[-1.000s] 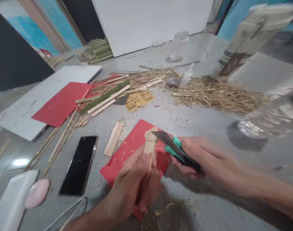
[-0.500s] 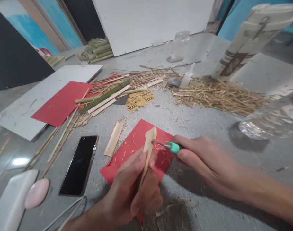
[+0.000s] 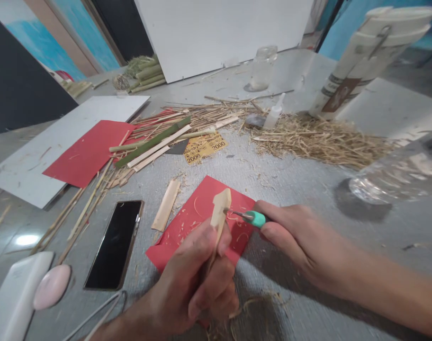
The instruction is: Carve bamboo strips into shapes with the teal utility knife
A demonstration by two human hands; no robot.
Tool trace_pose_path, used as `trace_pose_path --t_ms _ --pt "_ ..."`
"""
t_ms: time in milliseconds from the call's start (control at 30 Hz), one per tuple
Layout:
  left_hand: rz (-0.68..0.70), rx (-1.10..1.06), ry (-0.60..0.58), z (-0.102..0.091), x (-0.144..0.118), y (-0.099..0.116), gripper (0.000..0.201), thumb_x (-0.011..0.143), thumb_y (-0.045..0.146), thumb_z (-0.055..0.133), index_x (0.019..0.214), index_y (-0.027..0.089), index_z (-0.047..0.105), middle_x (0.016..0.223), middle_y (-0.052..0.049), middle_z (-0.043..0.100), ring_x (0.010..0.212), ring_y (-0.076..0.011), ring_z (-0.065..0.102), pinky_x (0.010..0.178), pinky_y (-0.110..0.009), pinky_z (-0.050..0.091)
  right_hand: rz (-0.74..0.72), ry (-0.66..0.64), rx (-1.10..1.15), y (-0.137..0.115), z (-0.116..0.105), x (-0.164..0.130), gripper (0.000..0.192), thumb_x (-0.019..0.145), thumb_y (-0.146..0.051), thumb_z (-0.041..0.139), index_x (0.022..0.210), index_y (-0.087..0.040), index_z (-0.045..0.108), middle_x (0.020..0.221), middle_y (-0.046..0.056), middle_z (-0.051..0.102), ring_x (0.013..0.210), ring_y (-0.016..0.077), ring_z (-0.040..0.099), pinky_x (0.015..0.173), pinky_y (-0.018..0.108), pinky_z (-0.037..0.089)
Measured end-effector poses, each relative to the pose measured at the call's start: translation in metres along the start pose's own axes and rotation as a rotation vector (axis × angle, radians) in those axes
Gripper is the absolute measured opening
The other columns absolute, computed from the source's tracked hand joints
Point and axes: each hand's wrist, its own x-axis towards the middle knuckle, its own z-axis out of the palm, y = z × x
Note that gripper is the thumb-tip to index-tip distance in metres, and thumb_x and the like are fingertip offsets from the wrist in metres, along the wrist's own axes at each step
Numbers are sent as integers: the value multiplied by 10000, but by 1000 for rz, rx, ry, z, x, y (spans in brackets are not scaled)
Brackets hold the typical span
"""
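Observation:
My left hand (image 3: pixel 198 274) is closed round a pale strip of bamboo or wood (image 3: pixel 220 204), whose shaped, wider end sticks up past the thumb. In my right hand (image 3: pixel 290 232) is a craft knife (image 3: pixel 254 218) with a turquoise collar, gripped like a pen. Its thin tip reaches the right edge of the strip; whether it is cutting in cannot be made out. Beneath both lies a red sheet (image 3: pixel 187 222) sprinkled with fine curled shavings. The lower part of the strip is hidden by my left fingers.
A phone (image 3: pixel 114 244) and a flat wood piece (image 3: pixel 166 204) lie left of the red sheet. Behind are split sticks (image 3: pixel 159 144), yellow sandpaper (image 3: pixel 205 148), a straw heap (image 3: pixel 319 139) and a glue bottle (image 3: pixel 274 112). A clear plastic bottle (image 3: pixel 397 170) lies at right; a tumbler (image 3: pixel 361 61) stands behind it.
The strip has turned slightly in my left hand, showing more of its broad face. The knife tip stays by its right edge. The whole view has shifted a little.

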Motion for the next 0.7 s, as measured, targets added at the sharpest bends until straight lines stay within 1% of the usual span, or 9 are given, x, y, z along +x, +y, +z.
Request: trace_pose_path --t_ms 200,333,433,500,567,633,700 --pt "15 73 -1 -1 -2 -1 454 1197 396 178 1082 227 584 467 125 332 324 -50 163 446 -137 271 82 -67 111 -7 2 -3 559 1134 -647 255 811 -252 483 640 -26 523 574 148 439 576 313 334" --pt "16 122 37 1 1 -1 422 1195 390 209 1030 222 559 462 127 335 319 -50 168 434 -136 267 131 -101 171 -9 1 -1 564 1131 -650 283 797 -247 494 640 -25 522 584 148 428 584 316 336" --pt "26 150 90 2 4 -1 410 1192 391 229 994 219 543 453 127 336 320 -53 149 425 -137 258 165 -151 324 -9 -2 3 573 1130 -639 315 750 -237 462 657 -29 492 591 133 403 573 303 337" --pt "36 159 86 1 6 -1 405 1190 383 233 992 218 546 449 127 345 313 -54 148 416 -136 253 167 -220 477 -8 -3 4 586 1137 -632 292 743 -230 454 668 -32 466 591 125 385 560 294 337" --pt "36 151 71 -1 6 -1 411 1189 375 232 1003 215 562 447 127 348 307 -56 156 416 -138 264 155 -271 581 -7 -4 4 598 1145 -625 256 753 -226 468 678 -29 467 589 122 381 554 290 339" --pt "44 127 46 -3 6 -1 434 1189 377 220 1014 214 583 443 125 346 305 -60 169 420 -138 280 137 -237 579 -5 -5 4 596 1144 -628 259 757 -226 468 674 -30 463 587 122 379 550 290 335" --pt "49 109 38 -4 6 -1 460 1190 383 212 1010 212 599 438 120 341 308 -63 177 426 -136 288 123 -141 500 -4 -5 2 579 1140 -630 291 758 -229 460 671 -31 465 590 124 388 545 290 328"
